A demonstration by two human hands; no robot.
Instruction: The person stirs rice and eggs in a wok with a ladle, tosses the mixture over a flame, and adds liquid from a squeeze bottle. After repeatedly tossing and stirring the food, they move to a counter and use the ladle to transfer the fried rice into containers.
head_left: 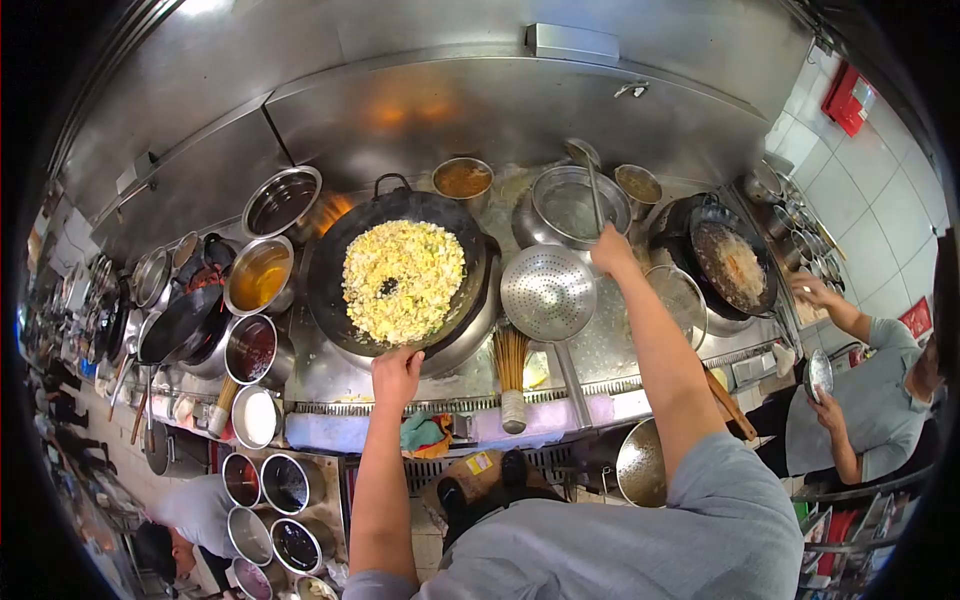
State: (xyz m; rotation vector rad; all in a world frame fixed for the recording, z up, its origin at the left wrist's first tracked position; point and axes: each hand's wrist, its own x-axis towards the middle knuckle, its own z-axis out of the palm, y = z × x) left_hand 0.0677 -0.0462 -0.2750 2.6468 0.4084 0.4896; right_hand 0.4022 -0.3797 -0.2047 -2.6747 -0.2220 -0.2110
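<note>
My left hand point(398, 376) is closed on the near rim of a large black wok point(330, 285), which holds yellow and white fried rice point(403, 280). Flames show beside the wok's left edge. My right hand point(612, 250) grips the handle of a ladle point(595, 185), whose bowl is over the back rim of a steel pot point(580, 203). Between my hands, a perforated strainer point(548, 292) lies with its handle toward me, next to a bamboo brush point(511, 375).
Pots of sauce and oil point(259, 275) stand left of the wok. A second wok point(733, 265) with food sits at the right, near a co-worker point(850, 400) holding a small bowl. Another person point(205, 515) bends at the lower left beside more sauce pots.
</note>
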